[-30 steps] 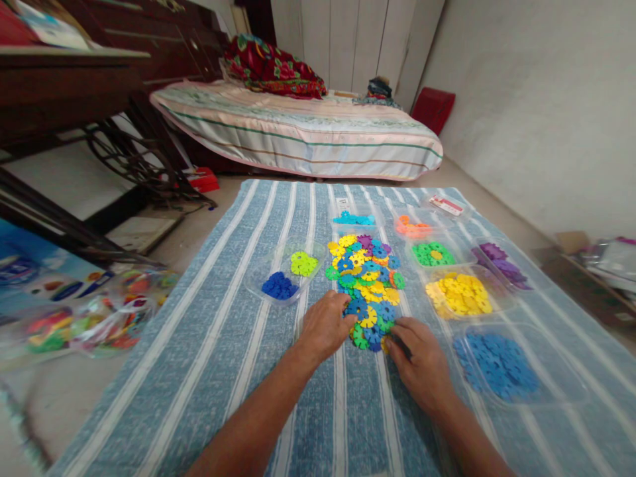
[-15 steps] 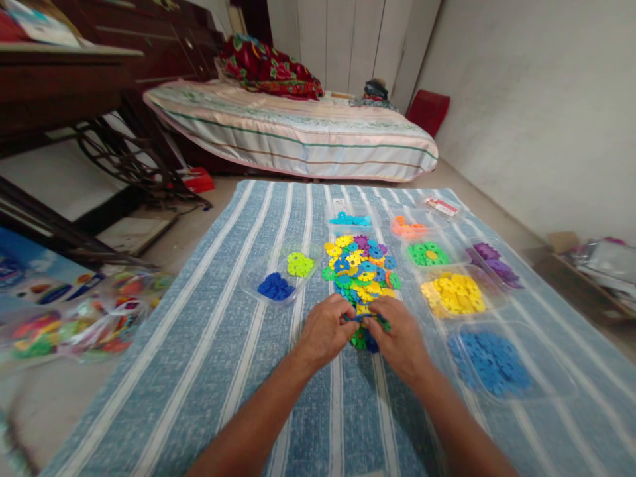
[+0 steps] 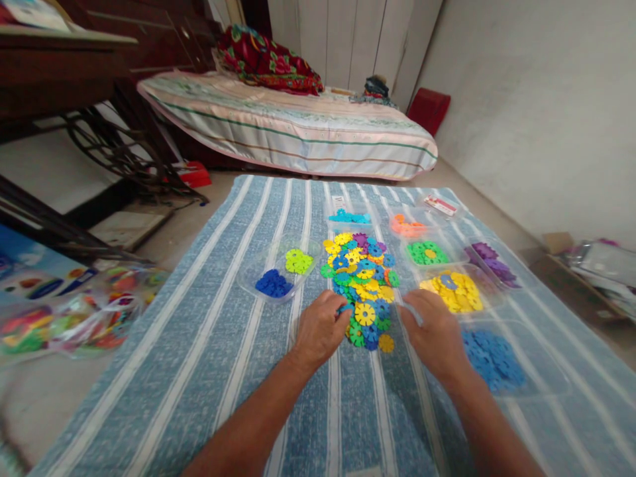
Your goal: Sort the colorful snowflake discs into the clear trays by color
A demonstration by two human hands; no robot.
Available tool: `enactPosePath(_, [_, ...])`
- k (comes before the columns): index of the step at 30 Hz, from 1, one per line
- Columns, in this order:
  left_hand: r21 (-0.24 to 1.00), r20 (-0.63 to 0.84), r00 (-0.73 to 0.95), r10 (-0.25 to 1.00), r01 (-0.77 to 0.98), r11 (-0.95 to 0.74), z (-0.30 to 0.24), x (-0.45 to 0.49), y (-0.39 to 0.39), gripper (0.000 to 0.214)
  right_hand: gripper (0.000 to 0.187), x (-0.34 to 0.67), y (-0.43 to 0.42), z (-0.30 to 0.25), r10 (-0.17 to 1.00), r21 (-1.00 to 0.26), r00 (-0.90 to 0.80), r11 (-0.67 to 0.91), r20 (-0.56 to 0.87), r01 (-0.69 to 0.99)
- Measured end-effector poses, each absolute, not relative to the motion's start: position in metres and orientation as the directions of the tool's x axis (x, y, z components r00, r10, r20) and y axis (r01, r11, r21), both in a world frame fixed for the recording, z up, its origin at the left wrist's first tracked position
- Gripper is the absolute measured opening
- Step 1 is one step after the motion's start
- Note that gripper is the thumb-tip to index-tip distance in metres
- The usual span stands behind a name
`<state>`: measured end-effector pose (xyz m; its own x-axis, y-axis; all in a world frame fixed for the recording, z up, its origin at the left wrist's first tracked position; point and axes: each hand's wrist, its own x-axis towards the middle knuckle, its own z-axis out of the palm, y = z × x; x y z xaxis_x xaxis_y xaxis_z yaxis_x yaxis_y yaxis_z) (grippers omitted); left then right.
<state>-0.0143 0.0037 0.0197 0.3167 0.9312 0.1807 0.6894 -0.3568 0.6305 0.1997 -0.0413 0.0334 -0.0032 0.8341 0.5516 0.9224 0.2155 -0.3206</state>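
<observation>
A mixed pile of snowflake-shaped plastic discs (image 3: 365, 275) lies mid-cloth in yellow, blue, green and other colours. At its near left side, my left hand (image 3: 320, 328) pinches a blue disc (image 3: 344, 308), mostly covered by the fingers. My right hand (image 3: 432, 328) is to the right of the pile, thumb and fingers parted, with nothing visible between them. Just beyond it is a clear tub of yellow discs (image 3: 464, 295). One blue disc (image 3: 448, 281) shows over the yellow ones; whether it rests on them I cannot tell.
Clear tubs hold blue discs (image 3: 494, 361), green discs (image 3: 427, 252), purple discs (image 3: 491, 265), orange discs (image 3: 407, 226) and light-blue discs (image 3: 350, 217). A left tub (image 3: 243, 278) holds dark-blue and lime ones. Bagged toys (image 3: 94, 318) lie on the floor; a bed (image 3: 298, 129) stands behind.
My hands were together over the near end of the pile; my right hand has moved right, towards the yellow tub. A blue disc now shows over the yellow ones. My left hand has barely moved.
</observation>
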Motion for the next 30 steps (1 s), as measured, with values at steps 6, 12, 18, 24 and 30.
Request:
enactPosePath(6, [0.650, 0.215, 0.296, 0.931, 0.668, -0.362, 0.011, -0.017, 0.005, 0.013, 0.014, 0.174, -0.033, 0.007, 0.937, -0.317, -0.045, 0.162, 0.348, 0.935])
enactPosePath(12, [0.647, 0.208, 0.308, 0.928, 0.668, -0.367, 0.010, -0.019, 0.006, 0.014, 0.015, 0.172, -0.030, 0.005, 0.921, -0.280, -0.062, 0.180, 0.385, 0.943])
enactPosePath(18, [0.649, 0.201, 0.298, 0.933, 0.673, -0.355, 0.010, -0.019, 0.008, 0.012, 0.025, 0.180, -0.033, 0.013, 0.849, -0.288, -0.071, 0.255, 0.524, 0.923])
enactPosePath(24, [0.661, 0.181, 0.292, 0.939, 0.671, -0.336, 0.012, -0.019, 0.008, 0.013, 0.025, 0.197, -0.040, 0.031, 0.885, -0.558, 0.104, 0.192, 0.455, 0.808])
enactPosePath(30, [0.664, 0.180, 0.298, 0.937, 0.666, -0.339, 0.014, -0.019, 0.008, 0.014, 0.025, 0.205, -0.047, 0.053, 0.903, -0.650, 0.164, 0.151, 0.398, 0.744])
